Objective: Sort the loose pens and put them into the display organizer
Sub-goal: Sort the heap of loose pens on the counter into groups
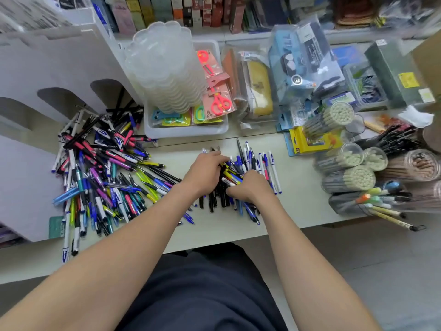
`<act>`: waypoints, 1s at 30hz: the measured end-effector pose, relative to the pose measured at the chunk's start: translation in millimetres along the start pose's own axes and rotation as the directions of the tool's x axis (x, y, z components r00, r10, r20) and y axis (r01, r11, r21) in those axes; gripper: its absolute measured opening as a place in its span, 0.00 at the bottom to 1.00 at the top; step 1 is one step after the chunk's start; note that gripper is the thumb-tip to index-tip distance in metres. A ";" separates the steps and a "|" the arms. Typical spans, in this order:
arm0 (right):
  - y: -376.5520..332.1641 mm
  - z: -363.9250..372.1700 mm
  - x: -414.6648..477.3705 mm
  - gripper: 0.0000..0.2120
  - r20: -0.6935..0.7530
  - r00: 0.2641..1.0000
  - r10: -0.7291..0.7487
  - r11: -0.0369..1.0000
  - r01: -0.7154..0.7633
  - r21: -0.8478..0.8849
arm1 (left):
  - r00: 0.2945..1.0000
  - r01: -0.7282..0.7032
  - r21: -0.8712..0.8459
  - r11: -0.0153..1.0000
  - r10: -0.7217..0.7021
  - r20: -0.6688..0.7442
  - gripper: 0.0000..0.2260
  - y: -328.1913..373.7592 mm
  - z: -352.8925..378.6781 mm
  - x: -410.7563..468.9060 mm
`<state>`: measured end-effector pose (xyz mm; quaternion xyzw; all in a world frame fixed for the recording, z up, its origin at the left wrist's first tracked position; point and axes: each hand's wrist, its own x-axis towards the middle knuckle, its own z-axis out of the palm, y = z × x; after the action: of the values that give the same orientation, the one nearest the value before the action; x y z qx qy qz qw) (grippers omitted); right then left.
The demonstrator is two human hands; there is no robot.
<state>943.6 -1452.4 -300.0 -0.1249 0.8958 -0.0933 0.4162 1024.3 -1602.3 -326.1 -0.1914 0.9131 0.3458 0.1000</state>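
Observation:
A big loose heap of mixed pens (pixel 105 173) lies on the table's left side, in front of the white display organizer (pixel 55 68) with arched slots. A smaller bunch of blue, black and white pens (pixel 256 163) lies at the table's middle. My left hand (pixel 206 174) rests on the left of this bunch, fingers curled over the pens. My right hand (pixel 248 189) presses on its near side and pinches a white and yellow pen (pixel 230 181). Both hands hide the middle of the bunch.
A clear bin (pixel 186 132) with packed scissors and a stack of clear lids (pixel 167 68) stands behind the pens. Tubes of pencils (pixel 348 180) and brushes crowd the right side. Packaged goods fill the back. The table edge (pixel 214 237) runs just before my lap.

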 end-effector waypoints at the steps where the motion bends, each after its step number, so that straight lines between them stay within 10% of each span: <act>1: 1.2 -1.1 1.2 0.14 0.022 1.000 -0.011 1.000 0.011 0.016 | 1.000 -0.018 0.030 0.999 0.019 -0.024 0.23 2.0 1.0 1.0; 14: 19.1 -18.7 13.2 0.14 -0.017 1.000 0.009 0.957 -0.004 0.289 | 0.859 -0.336 0.444 0.830 0.464 -0.217 0.18 -6.2 1.1 -15.4; 20: 10.7 -1.9 14.2 0.23 -0.086 0.996 -0.011 0.958 0.035 0.285 | 0.964 -0.260 0.259 0.930 0.267 0.008 0.25 -11.7 24.0 -32.9; 24: 8.9 4.3 5.8 0.17 -0.192 0.977 -0.097 0.971 0.136 0.198 | 0.979 0.033 -0.024 0.999 -0.038 -0.201 0.17 0.9 33.1 -31.0; 30: 12.7 9.9 -7.9 0.19 -0.234 0.948 -0.216 0.976 0.216 -0.027 | 0.949 0.267 -0.141 0.953 -0.285 -0.131 0.17 7.1 42.0 -20.2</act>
<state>954.3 -1438.5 -304.0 -0.2104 0.9198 -0.1520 0.2944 1041.7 -1563.6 -346.7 -0.3487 0.8594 0.3681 0.0667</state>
